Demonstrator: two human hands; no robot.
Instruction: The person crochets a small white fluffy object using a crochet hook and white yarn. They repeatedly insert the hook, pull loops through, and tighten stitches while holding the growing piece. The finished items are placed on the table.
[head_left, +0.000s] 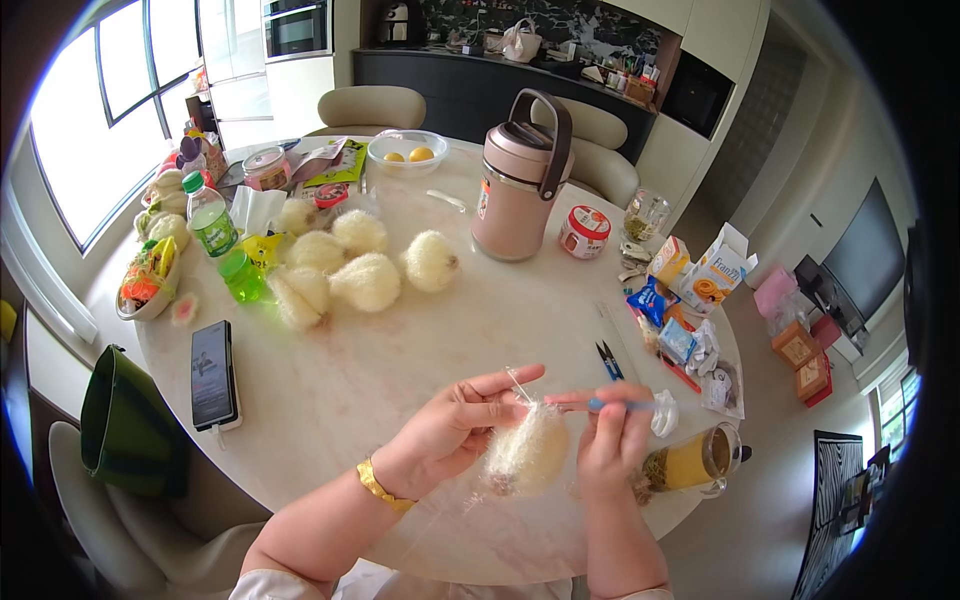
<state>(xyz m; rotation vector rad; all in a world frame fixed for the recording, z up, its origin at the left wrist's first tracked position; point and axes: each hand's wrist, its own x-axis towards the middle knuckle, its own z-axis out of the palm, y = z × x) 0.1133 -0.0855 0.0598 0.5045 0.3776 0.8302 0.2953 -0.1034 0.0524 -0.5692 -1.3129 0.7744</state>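
Note:
My left hand (450, 427) pinches a fluffy cream crocheted piece (529, 454) near its upper edge, with a strand of yarn running up to the raised index finger. The piece is rounded, and a brownish tuft shows at its lower end. In my right hand (616, 442) is a crochet hook with a blue grip (637, 406), its tip end at the top of the piece. Motion blurs the hook's tip. Farther off lie several similar fuzzy cream pieces (367, 283), one of them (430, 261) a little apart. Blue-handled thread snips (609, 361) rest beyond my right hand.
A glass of tea (686, 457) stands close to my right forearm. Snack packets (654, 301) and a biscuit box (718, 268) line the right edge. A pink insulated jug (517, 199) is at the back. Leftward are a phone (213, 375) and a green-capped bottle (210, 217).

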